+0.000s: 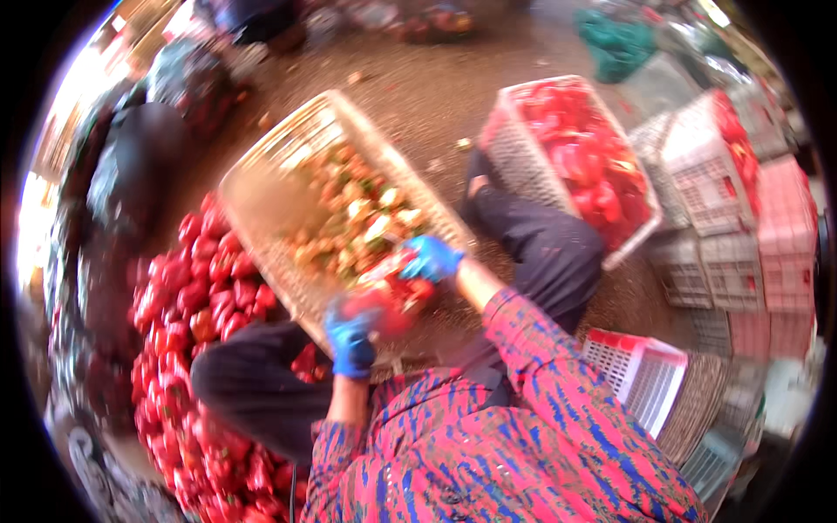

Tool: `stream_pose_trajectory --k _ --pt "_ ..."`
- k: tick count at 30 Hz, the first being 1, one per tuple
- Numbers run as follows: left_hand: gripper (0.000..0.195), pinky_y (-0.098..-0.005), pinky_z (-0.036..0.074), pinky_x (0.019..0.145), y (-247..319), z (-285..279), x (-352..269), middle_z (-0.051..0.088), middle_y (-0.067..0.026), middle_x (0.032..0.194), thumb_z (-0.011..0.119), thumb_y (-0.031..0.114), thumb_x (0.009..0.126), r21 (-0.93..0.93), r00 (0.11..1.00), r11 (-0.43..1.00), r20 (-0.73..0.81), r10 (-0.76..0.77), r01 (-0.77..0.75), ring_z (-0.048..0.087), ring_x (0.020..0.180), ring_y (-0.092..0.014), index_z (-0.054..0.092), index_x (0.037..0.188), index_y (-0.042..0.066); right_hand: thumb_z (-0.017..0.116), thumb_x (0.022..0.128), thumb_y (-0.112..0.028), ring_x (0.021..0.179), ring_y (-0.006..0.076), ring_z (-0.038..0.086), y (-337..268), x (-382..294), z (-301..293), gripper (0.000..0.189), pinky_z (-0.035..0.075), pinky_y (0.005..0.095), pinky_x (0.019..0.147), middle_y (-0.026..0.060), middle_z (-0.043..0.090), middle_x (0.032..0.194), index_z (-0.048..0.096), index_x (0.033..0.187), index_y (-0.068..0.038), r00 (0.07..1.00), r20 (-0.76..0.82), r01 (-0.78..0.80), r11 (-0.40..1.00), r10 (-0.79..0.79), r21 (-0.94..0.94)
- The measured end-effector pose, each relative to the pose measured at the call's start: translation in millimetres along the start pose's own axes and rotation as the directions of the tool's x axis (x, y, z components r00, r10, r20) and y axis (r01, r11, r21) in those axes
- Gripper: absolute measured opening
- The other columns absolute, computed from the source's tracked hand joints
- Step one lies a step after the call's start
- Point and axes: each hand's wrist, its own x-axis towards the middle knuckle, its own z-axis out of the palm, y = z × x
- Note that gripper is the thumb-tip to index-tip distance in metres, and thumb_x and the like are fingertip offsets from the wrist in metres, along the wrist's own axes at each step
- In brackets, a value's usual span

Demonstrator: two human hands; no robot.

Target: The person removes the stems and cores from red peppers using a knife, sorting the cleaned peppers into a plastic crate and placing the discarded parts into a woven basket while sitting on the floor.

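Note:
My left hand (353,337), in a blue glove, is curled around a red bell pepper (386,310) blurred by motion. My right hand (431,258), gloved in blue too, is bent against red pepper flesh (392,268) just above it; blur hides whether it grips the flesh or a tool. Both hands are over the near end of a pale plastic crate (405,153) between my legs. Pepper cores and trimmings (346,196), orange, green and whitish, lie in the crate.
Whole red peppers (189,340) are heaped on the left, beside filled sacks (121,176). To the right stands a crate of red peppers (585,157), with stacked crates (729,261) beyond. A white-and-red crate (637,372) lies near my right elbow. Scraps dot the brown floor (418,91).

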Motion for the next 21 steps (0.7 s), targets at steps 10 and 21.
stream_pose_trajectory --k 10,21 --pt "0.052 -0.048 0.038 0.108 43.8 -18.4 75.0 0.061 -0.0106 0.125 0.069 0.031 0.085 -0.295 0.953 0.941 0.293 -0.074 0.164 0.055 0.119 -0.028 0.055 0.128 0.005 0.068 0.077 -0.014 0.078 0.0293 0.069 -85.6 -87.3 44.6 0.029 0.052 0.0376 0.072 0.0142 0.07 0.086 0.065 0.105 -0.005 0.748 -0.662 0.125 0.99 -0.048 0.069" --pt "0.033 -0.0302 0.053 0.072 122.5 81.6 43.5 0.061 -0.0074 0.089 0.079 0.003 0.078 0.603 0.729 0.483 0.262 0.632 -0.635 0.061 0.082 -0.016 0.055 0.101 0.001 0.064 0.079 -0.008 0.074 0.0306 0.068 -95.4 -293.1 -221.9 0.038 0.054 0.0403 0.067 0.0143 0.069 0.089 0.06 0.117 -0.007 -0.28 -0.798 -0.356 0.83 -0.533 -0.43"
